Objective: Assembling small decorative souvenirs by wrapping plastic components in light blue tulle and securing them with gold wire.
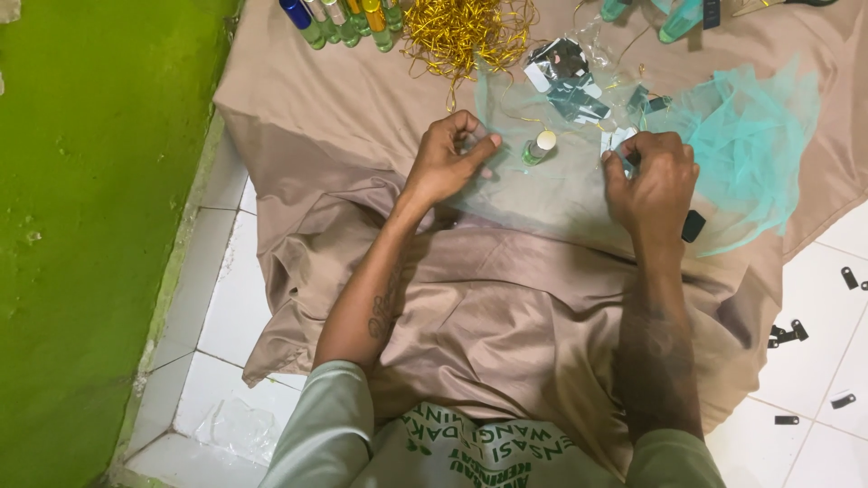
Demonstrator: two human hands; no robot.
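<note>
The left hand (pixel 448 161) is curling its fingers and thumb together, pinching the near edge of a sheer teal net (pixel 579 181) lying on the tan cloth (pixel 506 307). The right hand (pixel 653 181) is pinching the same net's edge with fingertips pressed together. A small bottle (pixel 540 146) is lying on the net between the hands, touching neither. Gold string (pixel 466 32) is lying beyond it.

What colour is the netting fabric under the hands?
Pale teal, see-through netting, clearest in the head view beside the right hand.
</note>
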